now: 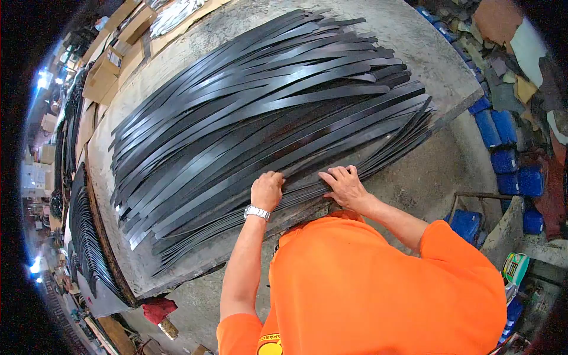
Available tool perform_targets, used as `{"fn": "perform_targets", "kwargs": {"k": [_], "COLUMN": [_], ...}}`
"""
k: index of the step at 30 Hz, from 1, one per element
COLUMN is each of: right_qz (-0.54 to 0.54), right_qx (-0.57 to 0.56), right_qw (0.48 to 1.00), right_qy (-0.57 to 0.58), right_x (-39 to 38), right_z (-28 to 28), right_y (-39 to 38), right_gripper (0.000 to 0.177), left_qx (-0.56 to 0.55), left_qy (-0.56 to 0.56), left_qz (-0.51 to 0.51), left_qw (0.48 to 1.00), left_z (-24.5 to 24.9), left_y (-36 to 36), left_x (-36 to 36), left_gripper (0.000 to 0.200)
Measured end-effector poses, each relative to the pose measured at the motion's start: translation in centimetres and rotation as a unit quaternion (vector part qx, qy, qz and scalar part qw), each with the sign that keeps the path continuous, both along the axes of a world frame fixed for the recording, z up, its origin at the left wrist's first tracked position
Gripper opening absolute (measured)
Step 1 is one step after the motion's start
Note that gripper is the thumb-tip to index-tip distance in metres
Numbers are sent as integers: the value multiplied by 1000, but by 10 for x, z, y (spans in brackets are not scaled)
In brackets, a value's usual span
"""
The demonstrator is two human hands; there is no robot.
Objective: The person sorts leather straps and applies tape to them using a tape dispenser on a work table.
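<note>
Black strips [384, 160] at centre look light, bendy, slick: pinch mid-length. Left hand [267, 190] curled, right hand [346, 188] half-open; grips unclear.

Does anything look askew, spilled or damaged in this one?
Mildly askew: the black strips on the table cross one another at angles, with uneven ends, and the near ones fan out at right. That may be ordinary for a loose pile. I see no spill or clear damage.
</note>
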State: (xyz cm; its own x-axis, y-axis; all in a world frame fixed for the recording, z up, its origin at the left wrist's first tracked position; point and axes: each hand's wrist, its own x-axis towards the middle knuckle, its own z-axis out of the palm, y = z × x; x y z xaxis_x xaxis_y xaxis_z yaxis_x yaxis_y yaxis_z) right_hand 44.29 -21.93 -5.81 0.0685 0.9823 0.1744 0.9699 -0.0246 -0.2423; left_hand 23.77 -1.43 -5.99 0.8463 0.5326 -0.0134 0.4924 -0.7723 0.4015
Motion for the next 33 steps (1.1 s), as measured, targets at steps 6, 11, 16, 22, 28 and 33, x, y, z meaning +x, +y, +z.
{"fn": "perform_targets", "kwargs": {"k": [6,11,16,22,28,33], "right_qz": [-4,-15,-23,-17,-16,-29], "right_qx": [-19,-24,34,-28,-26,-45], "right_qw": [1000,999,999,999,999,999], "right_qy": [6,19,-28,-9,-16,12], "right_x": [2,-2,-3,-6,-7,3], "right_z": [1,-8,27,7,13,32], "right_y": [4,1,11,8,10,16], "right_gripper": [86,86,87,84,88,98], "left_qx": [-149,-191,-69,105,0,-98], "left_qy": [-2,-19,-26,-103,12,-68], "left_qz": [97,88,-65,80,55,33], "left_qw": [984,977,995,986,998,992], "left_z": [-12,-10,4,0,2,-11], "left_y": [-6,1,-16,3,8,-12], "left_x": [-8,-9,-26,5,9,-16], "left_gripper": [17,16,11,37,44,41]}}
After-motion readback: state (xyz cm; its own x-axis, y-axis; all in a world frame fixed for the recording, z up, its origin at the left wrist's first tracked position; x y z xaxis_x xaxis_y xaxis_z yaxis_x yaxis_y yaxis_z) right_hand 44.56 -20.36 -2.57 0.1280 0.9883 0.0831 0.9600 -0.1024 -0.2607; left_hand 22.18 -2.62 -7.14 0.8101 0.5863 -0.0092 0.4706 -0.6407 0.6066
